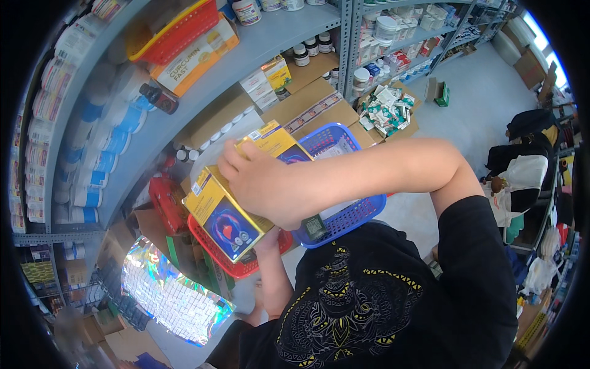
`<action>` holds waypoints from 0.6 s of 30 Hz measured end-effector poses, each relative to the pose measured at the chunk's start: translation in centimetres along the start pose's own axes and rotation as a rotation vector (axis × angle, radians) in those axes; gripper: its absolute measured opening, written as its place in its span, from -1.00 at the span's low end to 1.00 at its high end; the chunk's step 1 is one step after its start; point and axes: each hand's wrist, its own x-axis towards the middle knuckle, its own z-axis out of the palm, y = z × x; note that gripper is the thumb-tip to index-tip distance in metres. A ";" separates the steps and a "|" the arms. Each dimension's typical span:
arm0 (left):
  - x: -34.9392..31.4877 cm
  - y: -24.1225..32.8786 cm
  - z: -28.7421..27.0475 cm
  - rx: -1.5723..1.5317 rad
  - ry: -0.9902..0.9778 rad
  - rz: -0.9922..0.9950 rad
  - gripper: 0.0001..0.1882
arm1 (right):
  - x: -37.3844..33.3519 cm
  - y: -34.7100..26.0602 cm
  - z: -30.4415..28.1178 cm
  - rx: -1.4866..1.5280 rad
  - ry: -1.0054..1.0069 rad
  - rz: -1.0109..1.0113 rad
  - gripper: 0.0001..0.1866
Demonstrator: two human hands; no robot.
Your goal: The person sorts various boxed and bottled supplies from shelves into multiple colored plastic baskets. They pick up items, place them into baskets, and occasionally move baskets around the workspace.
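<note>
Two yellow cartons with dark blue and purple panels are at my hands. The nearer carton (224,212) is tilted over a red basket (243,269). My left hand (268,241) grips its lower end from beneath, with most of the fingers hidden. The other yellow carton (268,138) lies just beyond, partly behind my right hand (258,184). My right hand reaches across from the right with curled fingers closed at the upper edges of the cartons. A blue basket (370,211) stands under my right forearm and holds pale papers or packets.
Grey shelves (289,34) with tubs and bottles curve along the left and far side. An orange carton (196,58) and a dark bottle (158,98) stand on the left shelf. A shiny holographic sheet (175,289) is at lower left. An open box of small green-white packs (388,109) sits beyond.
</note>
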 end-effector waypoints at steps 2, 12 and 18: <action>-0.1 -0.2 0.0 -0.103 -0.032 -0.057 -0.38 | 1.1 -1.4 1.1 -0.023 0.047 0.044 -0.22; 0.2 1.4 0.5 -0.353 -0.130 -0.195 -0.42 | -0.4 -0.6 5.4 0.675 1.236 0.102 -0.62; -0.4 3.7 0.8 -0.474 -0.158 -0.230 -0.44 | -3.3 -5.0 19.6 1.466 0.467 0.983 -0.12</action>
